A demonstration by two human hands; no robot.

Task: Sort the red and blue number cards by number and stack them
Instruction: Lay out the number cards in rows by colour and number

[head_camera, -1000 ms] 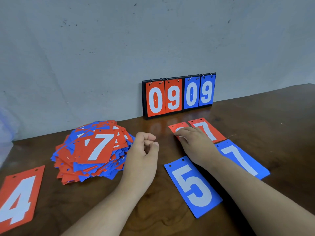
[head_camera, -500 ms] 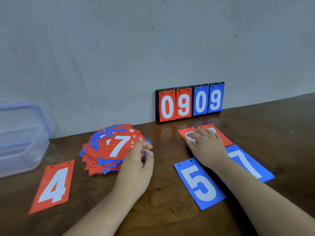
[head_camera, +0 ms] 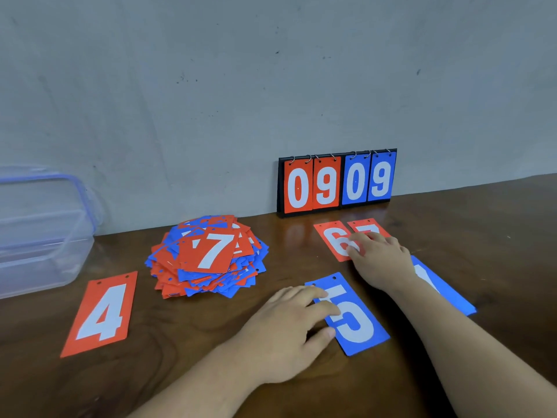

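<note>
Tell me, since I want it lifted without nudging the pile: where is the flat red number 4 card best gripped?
Probably its near short edge, from the front: the red number 4 card lies flat, alone on the brown wooden table, and the red-and-blue card pile sits beyond its far right corner.

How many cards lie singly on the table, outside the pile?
5: red 4 at left, blue 5 under the left hand, red 6 and red 7 under the right hand, a blue card at far right, partly covered. Others may be stacked beneath.
</note>
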